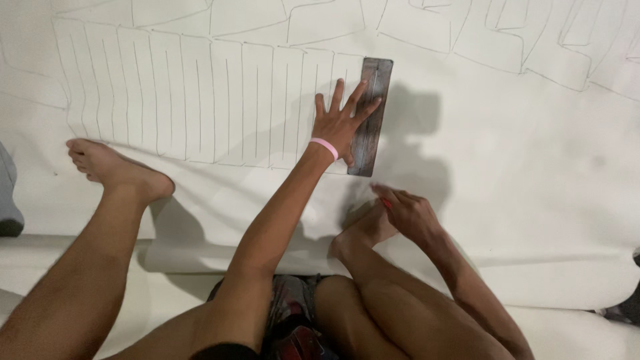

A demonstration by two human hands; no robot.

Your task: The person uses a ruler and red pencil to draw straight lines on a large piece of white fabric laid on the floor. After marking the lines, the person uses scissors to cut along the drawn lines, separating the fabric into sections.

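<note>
My left hand (341, 120), with a pink band on its wrist, lies flat with fingers spread on a dark rectangular template (371, 120), pressing it onto the white fabric sheet (520, 153). The template stands at the right end of a row of pencil-drawn tall narrow rectangles (200, 100). My right hand (407, 213) rests lower down by my right foot (363, 233), fingers curled around a small red marking tool (387, 203) that is mostly hidden.
My left foot (113, 167) rests on the sheet at the left. More outlined shapes (507, 33) run along the top. The sheet's rolled front edge (200, 257) lies by my knees. A grey object (8, 200) sits at the left border.
</note>
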